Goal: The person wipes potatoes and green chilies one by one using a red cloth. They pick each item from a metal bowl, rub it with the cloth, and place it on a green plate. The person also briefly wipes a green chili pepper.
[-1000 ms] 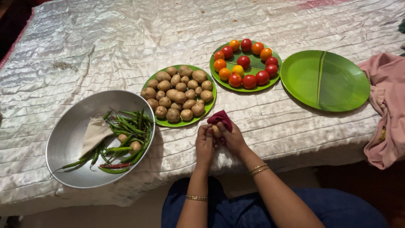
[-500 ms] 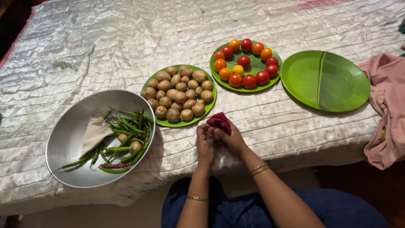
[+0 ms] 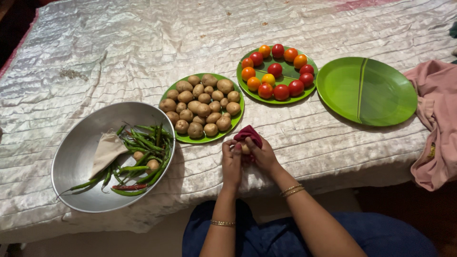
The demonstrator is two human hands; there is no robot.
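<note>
- Left hand (image 3: 232,159): fingers curled, gripping a small potato (image 3: 245,148) from its left side; a gold bangle sits on the wrist.
- Right hand (image 3: 263,156): fingers closed over a dark red cloth (image 3: 248,133), pressing it against the potato from the right and from above; two gold bangles on the wrist.
- Small potato: held between both hands just above the near edge of the counter (image 3: 309,143); only a pale patch shows between the fingers, the rest is hidden by cloth and hands.
- Dark red cloth: bunched, rising above the fingertips, touching the potato.
- Plate of potatoes (image 3: 202,107): round green plate, heaped with small brown potatoes, just beyond the hands and slightly left; nothing lies between it and the hands.
- Metal bowl (image 3: 81,152): wide, shallow, to the left of the hands, its rim touching or overlapping the potato plate's edge; holds green chillies (image 3: 143,152), one red chilli, two small potatoes and a folded beige cloth (image 3: 106,150).
- Plate of tomatoes (image 3: 277,72): green plate farther back and right, with red, orange and yellow tomatoes ringed around its rim.
- Empty green plate (image 3: 366,90): just beside the tomato plate, to the right.
- Pink cloth (image 3: 435,123): draped over the counter's right edge, well apart from the hands.
- Covering: a shiny, crinkled pale sheet over the whole counter.
</note>
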